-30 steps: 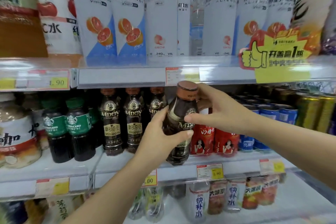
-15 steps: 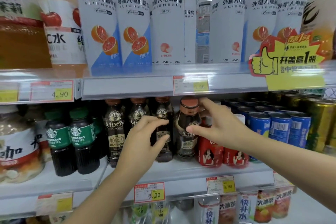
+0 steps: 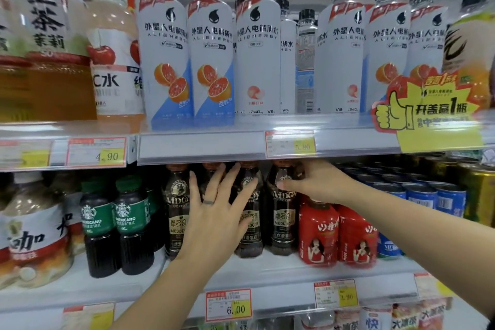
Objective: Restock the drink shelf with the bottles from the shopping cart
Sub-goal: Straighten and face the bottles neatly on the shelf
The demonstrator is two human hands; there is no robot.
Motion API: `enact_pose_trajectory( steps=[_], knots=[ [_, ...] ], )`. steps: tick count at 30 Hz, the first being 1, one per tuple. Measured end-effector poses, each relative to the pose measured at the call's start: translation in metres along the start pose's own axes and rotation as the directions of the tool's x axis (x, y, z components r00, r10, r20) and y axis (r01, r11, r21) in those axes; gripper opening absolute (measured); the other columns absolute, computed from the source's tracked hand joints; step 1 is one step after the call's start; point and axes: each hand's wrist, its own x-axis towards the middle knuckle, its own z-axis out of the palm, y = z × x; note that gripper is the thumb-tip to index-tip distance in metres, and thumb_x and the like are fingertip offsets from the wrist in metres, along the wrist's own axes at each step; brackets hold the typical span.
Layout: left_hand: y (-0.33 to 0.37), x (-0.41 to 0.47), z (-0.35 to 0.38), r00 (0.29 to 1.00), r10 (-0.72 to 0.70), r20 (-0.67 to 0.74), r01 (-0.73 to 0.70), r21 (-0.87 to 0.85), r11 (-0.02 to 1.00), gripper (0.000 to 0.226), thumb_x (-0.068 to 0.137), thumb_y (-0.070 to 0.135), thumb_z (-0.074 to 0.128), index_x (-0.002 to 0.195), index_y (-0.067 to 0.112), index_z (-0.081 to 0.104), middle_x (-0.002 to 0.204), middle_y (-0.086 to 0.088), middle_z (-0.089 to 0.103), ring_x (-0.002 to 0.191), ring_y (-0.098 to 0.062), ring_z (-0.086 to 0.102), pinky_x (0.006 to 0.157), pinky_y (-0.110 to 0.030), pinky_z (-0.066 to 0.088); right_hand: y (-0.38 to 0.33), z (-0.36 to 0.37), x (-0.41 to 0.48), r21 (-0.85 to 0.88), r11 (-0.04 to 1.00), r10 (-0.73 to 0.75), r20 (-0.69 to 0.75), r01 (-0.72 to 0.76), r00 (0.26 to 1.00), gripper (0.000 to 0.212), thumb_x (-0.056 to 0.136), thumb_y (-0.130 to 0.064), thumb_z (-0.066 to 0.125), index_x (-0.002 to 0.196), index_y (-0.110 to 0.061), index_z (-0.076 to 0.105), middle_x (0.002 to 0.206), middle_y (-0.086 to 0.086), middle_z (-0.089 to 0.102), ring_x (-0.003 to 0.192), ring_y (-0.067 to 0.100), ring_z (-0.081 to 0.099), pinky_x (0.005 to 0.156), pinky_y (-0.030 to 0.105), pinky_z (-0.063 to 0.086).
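Note:
A row of dark brown MDOY coffee bottles stands on the middle shelf (image 3: 281, 272). The rightmost coffee bottle (image 3: 284, 222) stands upright beside the red cans. My right hand (image 3: 318, 182) reaches in under the upper shelf, thumb and fingers pinching that bottle's neck and cap. My left hand (image 3: 214, 220) is spread flat with straight fingers, lying against the fronts of the coffee bottles (image 3: 249, 236) to the left of it. A ring is on one finger. Another coffee bottle (image 3: 175, 211) shows at the left of my hand.
Green-labelled Americano bottles (image 3: 128, 222) stand left of the coffee row, red cans (image 3: 318, 233) and blue cans (image 3: 428, 195) to the right. Tall white drink bottles (image 3: 257, 56) fill the upper shelf, whose price rail (image 3: 201, 144) hangs low over the coffee caps. A yellow promo tag (image 3: 428, 115) juts out at right.
The coffee bottle, held tilted in front of the shelf by both hands, now stands in the row. My left hand let go and spread flat; my right hand slid up to the neck.

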Motion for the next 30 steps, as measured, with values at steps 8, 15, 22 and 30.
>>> enact_pose_trajectory(
  steps=[8,15,22,30],
  knots=[
    [0.005,0.006,0.008,1.000,-0.029,0.009,0.029,0.001,1.000,0.080,0.067,0.050,0.075,0.137,0.027,0.045,0.140,-0.015,0.045,0.132,-0.033,0.033,0.102,-0.071,0.020,0.001,0.013,0.000,0.043,0.999,0.037,-0.160,-0.031,0.986,0.051,0.079,-0.045,0.068,0.123,-0.023,0.054,0.120,-0.003,0.060,0.112,0.018,0.054,0.086,0.024,0.041],
    [0.007,0.004,0.012,0.997,-0.067,-0.037,0.065,-0.041,0.997,0.077,0.065,0.049,0.075,0.134,0.028,0.047,0.132,-0.014,0.051,0.127,-0.034,0.036,0.102,-0.072,0.018,-0.001,0.010,-0.012,0.042,0.999,-0.002,-0.048,0.004,0.999,0.054,0.084,-0.040,0.064,0.131,-0.024,0.044,0.128,-0.005,0.055,0.118,0.013,0.050,0.087,0.020,0.036],
    [-0.026,-0.026,0.005,0.952,-0.280,-0.124,0.235,-0.289,0.928,0.052,0.082,0.041,0.054,0.130,0.022,0.047,0.132,-0.011,0.044,0.129,-0.032,0.035,0.110,-0.059,0.020,-0.029,0.052,-0.057,-0.315,0.939,-0.269,-0.413,0.141,0.870,0.044,0.076,-0.041,0.063,0.117,-0.026,0.056,0.114,-0.007,0.062,0.103,0.016,0.058,0.083,0.028,0.039],
    [-0.051,-0.032,0.008,0.947,-0.317,-0.054,0.281,-0.338,0.898,0.062,0.074,0.032,0.075,0.130,0.021,0.050,0.138,-0.014,0.030,0.130,-0.039,0.030,0.103,-0.057,0.037,-0.049,0.085,-0.027,-0.610,0.792,-0.227,-0.330,-0.023,0.916,0.076,0.056,-0.042,0.082,0.126,-0.031,0.054,0.116,0.015,0.062,0.090,0.032,0.061,0.074,0.038,0.045]
  ],
)
